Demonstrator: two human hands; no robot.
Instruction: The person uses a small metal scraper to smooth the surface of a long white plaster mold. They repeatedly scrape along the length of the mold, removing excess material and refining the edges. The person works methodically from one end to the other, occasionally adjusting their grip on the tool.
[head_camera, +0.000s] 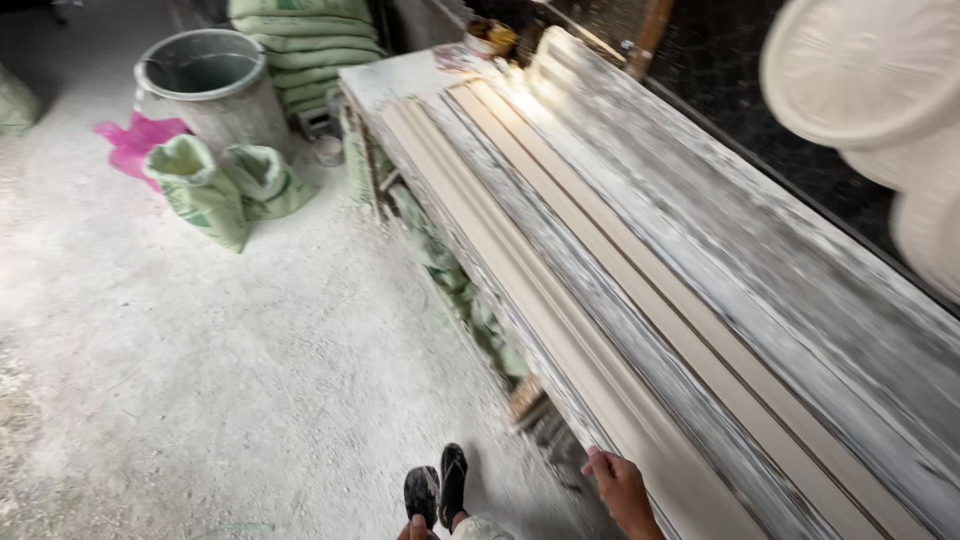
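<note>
A long beige moulding strip (520, 300) lies along the near edge of a plaster-caked workbench (760, 300). My right hand (620, 488) is at the strip's near end, fingers curled over its outer edge. Only the fingertips of my left hand (414, 528) show at the bottom edge, beside my knee, and I cannot tell whether they hold anything. My two dark, dusty shoes (438, 490) stand on the floor just left of the bench. A second pair of beige strips (640, 290) runs parallel further in on the bench top.
A grey bin (215, 85) stands at the back left with green sacks (215, 185) in front of it and stacked sacks (310, 50) behind. Pink plastic (135, 140) lies on the dusty floor. White round plaster casts (870, 70) hang at the upper right. More sacks (450, 280) sit under the bench.
</note>
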